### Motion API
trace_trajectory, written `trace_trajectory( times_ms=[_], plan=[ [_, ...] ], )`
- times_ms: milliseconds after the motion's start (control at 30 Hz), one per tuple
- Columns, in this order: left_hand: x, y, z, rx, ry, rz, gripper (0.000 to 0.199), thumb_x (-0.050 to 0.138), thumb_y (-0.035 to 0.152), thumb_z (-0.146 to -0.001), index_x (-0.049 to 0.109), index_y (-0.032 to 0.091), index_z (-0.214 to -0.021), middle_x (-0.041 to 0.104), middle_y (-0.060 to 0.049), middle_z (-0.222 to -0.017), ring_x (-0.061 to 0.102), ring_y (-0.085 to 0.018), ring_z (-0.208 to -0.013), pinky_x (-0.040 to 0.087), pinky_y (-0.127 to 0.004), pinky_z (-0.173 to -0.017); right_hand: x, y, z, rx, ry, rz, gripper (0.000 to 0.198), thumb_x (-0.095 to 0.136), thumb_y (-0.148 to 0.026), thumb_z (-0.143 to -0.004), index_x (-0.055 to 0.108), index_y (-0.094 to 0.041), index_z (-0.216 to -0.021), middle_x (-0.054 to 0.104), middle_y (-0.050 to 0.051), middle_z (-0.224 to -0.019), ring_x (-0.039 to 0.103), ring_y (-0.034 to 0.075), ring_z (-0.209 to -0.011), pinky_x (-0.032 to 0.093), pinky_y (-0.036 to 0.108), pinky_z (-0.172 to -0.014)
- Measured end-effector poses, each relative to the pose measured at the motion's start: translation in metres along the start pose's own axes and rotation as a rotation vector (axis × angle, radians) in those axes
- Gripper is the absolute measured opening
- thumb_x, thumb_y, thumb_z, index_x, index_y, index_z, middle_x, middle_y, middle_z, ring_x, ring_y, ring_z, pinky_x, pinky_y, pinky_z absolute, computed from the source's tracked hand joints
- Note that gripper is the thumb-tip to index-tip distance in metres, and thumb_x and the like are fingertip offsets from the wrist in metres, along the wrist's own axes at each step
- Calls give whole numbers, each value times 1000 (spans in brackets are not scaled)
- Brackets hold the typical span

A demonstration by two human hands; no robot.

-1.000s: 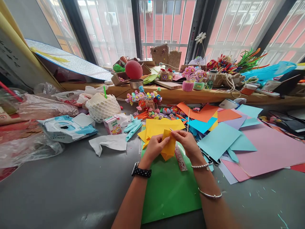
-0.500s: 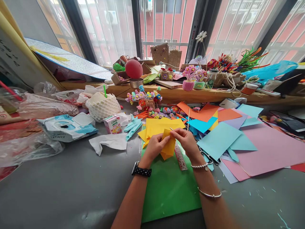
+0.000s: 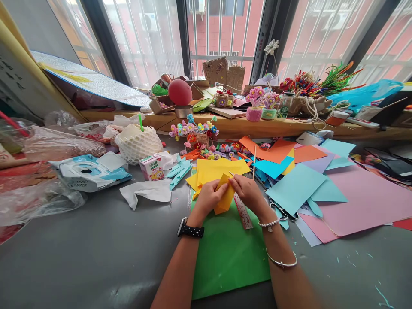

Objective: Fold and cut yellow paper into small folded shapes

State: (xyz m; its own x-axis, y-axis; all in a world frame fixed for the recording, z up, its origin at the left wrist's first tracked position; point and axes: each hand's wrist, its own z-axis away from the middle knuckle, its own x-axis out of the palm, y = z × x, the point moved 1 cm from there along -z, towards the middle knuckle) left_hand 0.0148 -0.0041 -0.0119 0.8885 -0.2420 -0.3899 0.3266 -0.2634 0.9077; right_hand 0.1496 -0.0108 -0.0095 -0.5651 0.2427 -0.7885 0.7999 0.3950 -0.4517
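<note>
A folded piece of yellow paper is held between my two hands above the green mat. My left hand pinches it from the left side. The fingers of my right hand press together on its upper right edge. A thin pointed tip sticks out above my right fingers; its kind I cannot make out. Behind my hands lies a stack of yellow paper sheets. Beside my right wrist, a patterned ruler rests on the mat.
Blue paper sheets, a large pink sheet and partly covered scissors lie to the right. Leftward are a wet-wipe pack, a small carton and a white tissue. A wooden ledge with crafts runs behind.
The yellow paper has tilted, its lower end swinging slightly left. My right hand has shifted a little lower, its fingers more closed on the paper's edge.
</note>
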Motion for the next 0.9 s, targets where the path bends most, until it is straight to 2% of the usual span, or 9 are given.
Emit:
trace_trajectory(
  times_ms=[200, 467, 700, 900],
  plan=[
    [-2, 2, 0, -2, 60, 21, 30, 44, 41, -72, 47, 14, -60, 43, 2, -56, 37, -9, -51, 27, -21, -46, -6, -2, 2, 0, -58, -192, 26, 34, -33, -84, 42, -20, -64, 51, 1, -61, 45, 13, -55, 30, 23, -52],
    [-2, 2, 0, -19, 82, 32, 31, 45, 42, -71, 44, 15, -56, 41, 3, -54, 35, -8, -49, 26, -20, -44, -2, -1, 1, 15, -69, -134, 26, 31, -30, -84, 42, -20, -63, 49, 1, -61, 44, 14, -56, 31, 24, -52],
    [0, -1, 1, -12, -25, 94, 32, 46, 44, -70, 48, 14, -60, 40, 2, -54, 34, -8, -49, 25, -20, -43, -12, -1, 2, 61, 52, -426, 17, 46, -33, -76, 52, -19, -69, 57, 1, -65, 50, 14, -61, 37, 24, -57],
    [1, -1, 1, -7, -47, 100, 32, 45, 44, -71, 45, 14, -59, 38, 3, -53, 32, -7, -49, 23, -20, -43, -11, -6, 2, 63, 119, -380, 20, 42, -31, -79, 46, -19, -62, 52, 0, -59, 46, 13, -58, 35, 24, -55]
  ],
)
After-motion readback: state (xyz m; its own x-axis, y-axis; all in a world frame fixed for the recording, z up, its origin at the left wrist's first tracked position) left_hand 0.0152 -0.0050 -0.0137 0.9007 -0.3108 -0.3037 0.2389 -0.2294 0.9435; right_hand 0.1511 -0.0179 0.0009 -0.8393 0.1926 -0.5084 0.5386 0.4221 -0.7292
